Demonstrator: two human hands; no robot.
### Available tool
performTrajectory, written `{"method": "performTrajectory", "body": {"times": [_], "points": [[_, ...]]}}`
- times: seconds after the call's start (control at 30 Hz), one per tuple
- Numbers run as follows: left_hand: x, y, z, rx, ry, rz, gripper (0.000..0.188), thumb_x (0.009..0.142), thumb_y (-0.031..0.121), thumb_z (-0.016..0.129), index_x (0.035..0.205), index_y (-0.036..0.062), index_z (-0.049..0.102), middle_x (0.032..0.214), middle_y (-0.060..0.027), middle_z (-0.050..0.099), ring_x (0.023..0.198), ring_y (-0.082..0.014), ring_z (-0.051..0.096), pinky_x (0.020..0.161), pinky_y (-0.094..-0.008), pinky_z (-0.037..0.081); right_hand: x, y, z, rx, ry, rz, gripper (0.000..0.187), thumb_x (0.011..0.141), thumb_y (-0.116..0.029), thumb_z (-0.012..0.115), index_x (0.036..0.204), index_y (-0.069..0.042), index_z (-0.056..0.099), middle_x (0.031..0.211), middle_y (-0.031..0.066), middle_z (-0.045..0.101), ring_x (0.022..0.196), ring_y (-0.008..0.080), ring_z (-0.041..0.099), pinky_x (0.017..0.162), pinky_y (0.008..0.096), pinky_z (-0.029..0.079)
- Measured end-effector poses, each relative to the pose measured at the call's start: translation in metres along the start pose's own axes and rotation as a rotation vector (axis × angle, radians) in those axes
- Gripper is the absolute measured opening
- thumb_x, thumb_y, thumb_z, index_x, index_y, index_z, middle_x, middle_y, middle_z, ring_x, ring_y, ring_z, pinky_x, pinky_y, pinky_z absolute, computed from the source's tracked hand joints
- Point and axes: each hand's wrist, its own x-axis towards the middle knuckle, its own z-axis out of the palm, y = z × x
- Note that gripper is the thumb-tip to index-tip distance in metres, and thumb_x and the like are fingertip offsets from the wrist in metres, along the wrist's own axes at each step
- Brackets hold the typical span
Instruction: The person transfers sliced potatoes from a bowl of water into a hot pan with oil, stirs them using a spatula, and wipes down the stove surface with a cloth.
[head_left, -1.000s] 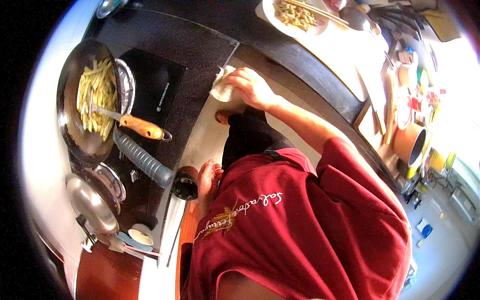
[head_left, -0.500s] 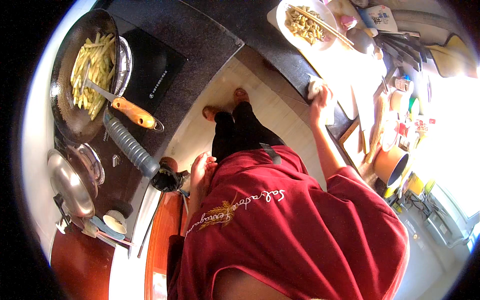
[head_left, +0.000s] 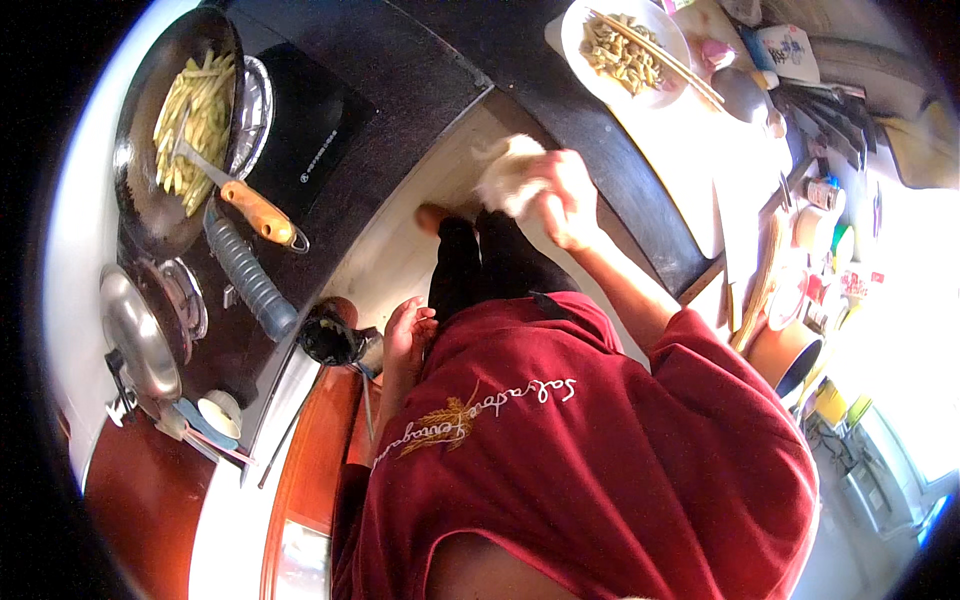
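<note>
My right hand is closed on a crumpled pale cloth, blurred by motion. It hangs over the gap between the two counters, above my legs. My left hand is beside my waist with its fingers loosely bent and slightly apart, and nothing shows in it. Left of it is a dark-mouthed container. On the left counter, a wok holds pale cut strips of food. A wooden-handled spatula rests in it, and the wok's grey ribbed handle points toward me.
On the right counter stands a white bowl of cooked food with chopsticks across it. Near it are a sunlit board, a knife and an orange pot. A metal lid leans at the lower left.
My right hand has lifted from the right counter's edge and swung left over the floor gap, carrying the cloth. My left hand stays near my waist.
</note>
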Motion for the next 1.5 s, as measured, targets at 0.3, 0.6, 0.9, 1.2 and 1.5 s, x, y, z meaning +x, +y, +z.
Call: {"method": "performTrajectory", "body": {"times": [0.3,0.6,0.9,1.2,1.5], "points": [[-0.007,-0.042,0.02,-0.02,0.061,0.041,0.026,0.089,0.019,0.05,0.11,0.004,0.052,0.09,-0.0076,0.061,0.075,-0.0145,0.058,0.065,-0.0249,0.047,0.011,0.071,0.017,-0.483,0.144,0.1,0.047,0.07,0.0,0.055,0.116,-0.008,0.051,0.123,0.0223,0.044,0.112,0.0403,0.044,0.092,0.0467,0.036],[-0.025,-0.065,0.042,-0.158,0.168,0.036,0.033,0.089,0.027,0.051,0.112,0.0045,0.051,0.087,-0.0075,0.06,0.069,-0.0144,0.057,0.065,-0.0269,0.046,0.089,0.019,0.13,0.08,-0.632,-0.298,0.034,0.073,-0.003,0.057,0.106,-0.007,0.056,0.1,0.0137,0.057,0.094,0.0311,0.056,0.081,0.0369,0.047],[-0.038,-0.107,0.019,-0.401,0.2,0.086,0.03,0.089,0.025,0.051,0.11,0.0034,0.052,0.084,-0.0076,0.06,0.068,-0.0139,0.057,0.065,-0.0251,0.046,0.155,0.053,0.111,-0.21,0.102,-0.139,0.03,0.08,-0.005,0.051,0.11,-0.007,0.054,0.11,0.0134,0.054,0.102,0.0323,0.051,0.09,0.0403,0.041],[-0.037,-0.137,-0.025,-0.416,0.177,0.107,0.025,0.087,0.02,0.053,0.106,0.0032,0.053,0.081,-0.0091,0.06,0.066,-0.0148,0.057,0.061,-0.0247,0.047,0.072,-0.014,0.198,-0.616,0.036,-0.16,0.049,0.074,-0.01,0.059,0.119,-0.001,0.041,0.123,0.0149,0.043,0.119,0.0341,0.038,0.096,0.0451,0.034],[-0.07,-0.16,-0.132,-0.468,0.165,0.121,0.028,0.086,0.022,0.053,0.106,0.0028,0.053,0.081,-0.0089,0.06,0.067,-0.015,0.056,0.064,-0.0265,0.047,-0.021,-0.126,0.304,-0.425,-0.077,-0.227,0.052,0.069,-0.003,0.056,0.119,-0.002,0.04,0.12,0.0177,0.041,0.116,0.0362,0.039,0.097,0.0476,0.031]]}}
